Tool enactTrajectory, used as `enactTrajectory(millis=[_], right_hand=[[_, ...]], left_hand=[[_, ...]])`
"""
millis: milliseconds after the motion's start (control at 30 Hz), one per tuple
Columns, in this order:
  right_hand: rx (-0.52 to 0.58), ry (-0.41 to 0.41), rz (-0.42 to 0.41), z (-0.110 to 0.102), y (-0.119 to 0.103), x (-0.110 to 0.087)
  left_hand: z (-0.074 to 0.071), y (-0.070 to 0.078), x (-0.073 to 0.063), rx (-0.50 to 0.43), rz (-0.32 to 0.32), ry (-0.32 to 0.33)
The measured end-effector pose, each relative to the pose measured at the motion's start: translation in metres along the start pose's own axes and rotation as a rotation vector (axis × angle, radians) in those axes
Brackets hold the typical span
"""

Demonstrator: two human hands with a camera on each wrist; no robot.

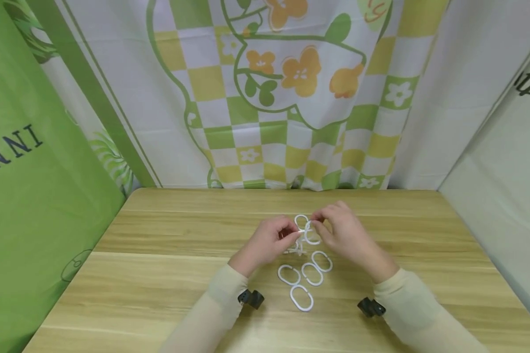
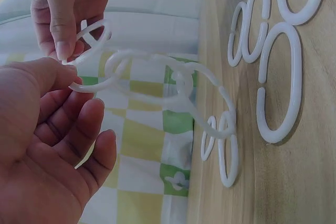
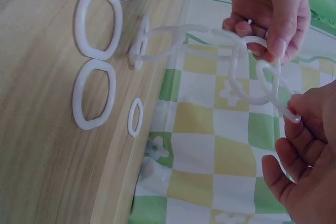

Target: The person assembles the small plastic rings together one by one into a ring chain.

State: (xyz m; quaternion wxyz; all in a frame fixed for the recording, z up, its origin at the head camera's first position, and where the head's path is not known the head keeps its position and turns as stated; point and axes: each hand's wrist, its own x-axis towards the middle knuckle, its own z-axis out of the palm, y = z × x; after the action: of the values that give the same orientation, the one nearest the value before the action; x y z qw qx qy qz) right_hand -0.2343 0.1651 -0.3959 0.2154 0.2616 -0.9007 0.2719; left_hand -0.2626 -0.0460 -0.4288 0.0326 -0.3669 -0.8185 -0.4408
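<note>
Between the two hands are white oval plastic rings, each with a small gap in its loop. My left hand (image 1: 269,240) pinches one white ring (image 2: 97,87) between thumb and forefinger, its other fingers loosely bent. From it a short chain of linked rings (image 2: 197,111) slopes down to the tabletop. My right hand (image 1: 342,230), facing it, pinches another ring (image 3: 286,108) by one end. That ring overlaps the left hand's ring in the right wrist view, fingertips of both hands close together. Beyond the hands lies a single ring (image 1: 301,215) on the table.
Several loose white rings (image 1: 306,309) lie nearer me on the wooden table (image 1: 159,294), below and between the wrists. A patterned curtain (image 1: 256,132) hangs behind the table's far edge. Green cloth (image 1: 35,206) hangs at the left, pale cloth (image 1: 503,196) at the right.
</note>
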Motion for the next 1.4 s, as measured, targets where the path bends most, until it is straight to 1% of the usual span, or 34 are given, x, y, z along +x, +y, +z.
enactTrajectory(millis=[100, 167, 267, 367, 433, 500, 600, 700, 833, 967, 1067, 1133, 1200, 1300, 1333, 1400], right_hand=[[-0.019, 0.026, -0.026, 0.003, -0.001, 0.000], [-0.005, 0.045, -0.016, 0.005, -0.002, 0.000], [0.054, 0.072, 0.045, 0.006, -0.002, 0.000], [0.150, 0.090, 0.148, 0.005, -0.002, -0.001], [0.213, 0.097, 0.222, 0.004, -0.003, -0.002], [0.265, 0.109, 0.283, 0.003, -0.004, -0.002], [0.332, 0.125, 0.344, 0.003, -0.007, -0.001], [0.396, 0.133, 0.368, 0.004, -0.010, 0.000], [0.476, 0.137, 0.382, 0.006, -0.014, 0.002], [0.517, 0.122, 0.400, 0.007, -0.015, 0.002], [0.526, 0.092, 0.415, 0.009, -0.013, 0.001], [0.526, 0.068, 0.420, 0.009, -0.009, -0.001], [0.502, 0.049, 0.420, 0.010, -0.005, -0.003], [0.407, -0.013, 0.438, 0.010, 0.005, -0.010], [0.355, -0.048, 0.451, 0.010, 0.009, -0.014], [0.251, -0.144, 0.472, 0.010, 0.019, -0.022]], left_hand=[[0.000, 0.002, 0.000, 0.008, 0.016, -0.010], [0.000, 0.004, 0.000, 0.004, 0.021, -0.022], [-0.001, 0.006, 0.000, -0.012, 0.007, -0.041], [-0.001, 0.006, -0.001, -0.028, -0.029, -0.043], [-0.002, 0.005, -0.001, -0.041, -0.055, -0.027], [-0.002, 0.005, -0.001, -0.056, -0.079, 0.004], [-0.003, 0.004, -0.001, -0.088, -0.104, 0.050], [-0.003, 0.005, -0.001, -0.108, -0.105, 0.074], [-0.005, 0.005, -0.001, -0.119, -0.080, 0.075], [-0.009, 0.003, -0.001, -0.136, -0.091, 0.096], [-0.014, 0.001, -0.002, -0.149, -0.106, 0.123], [-0.017, 0.000, -0.002, -0.146, -0.102, 0.138], [-0.021, -0.001, -0.002, -0.145, -0.092, 0.147], [-0.024, -0.003, -0.002, -0.141, -0.082, 0.156], [-0.025, -0.004, -0.002, -0.143, -0.081, 0.157], [-0.026, -0.004, -0.003, -0.145, -0.085, 0.156]])
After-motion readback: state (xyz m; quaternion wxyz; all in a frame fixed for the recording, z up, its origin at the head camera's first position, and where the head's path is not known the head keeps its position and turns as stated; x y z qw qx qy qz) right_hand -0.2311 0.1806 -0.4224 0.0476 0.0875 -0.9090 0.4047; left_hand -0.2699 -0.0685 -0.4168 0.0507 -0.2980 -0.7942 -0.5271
